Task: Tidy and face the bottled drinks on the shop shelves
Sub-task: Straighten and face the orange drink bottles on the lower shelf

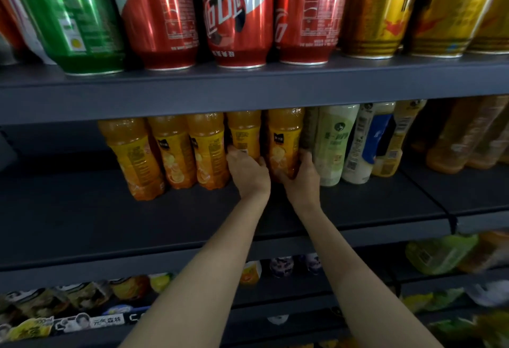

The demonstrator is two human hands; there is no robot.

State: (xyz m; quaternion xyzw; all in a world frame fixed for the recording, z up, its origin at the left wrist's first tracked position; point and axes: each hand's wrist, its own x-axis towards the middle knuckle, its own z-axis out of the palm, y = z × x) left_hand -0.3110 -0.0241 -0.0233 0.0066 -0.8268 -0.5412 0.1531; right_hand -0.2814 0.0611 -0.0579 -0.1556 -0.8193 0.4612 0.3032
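Several orange juice bottles stand in a row on the middle grey shelf. My left hand grips the lower part of one orange bottle, whose barcode side faces out. My right hand wraps around the base of the neighbouring orange bottle, which shows its fruit label. Both bottles are upright. Three more orange bottles stand to the left, the leftmost one further forward.
Pale green and white milk-drink bottles stand right beside my right hand. Amber tea bottles sit further right. Red, green and gold cans fill the shelf above. Packaged drinks lie on the lower shelves.
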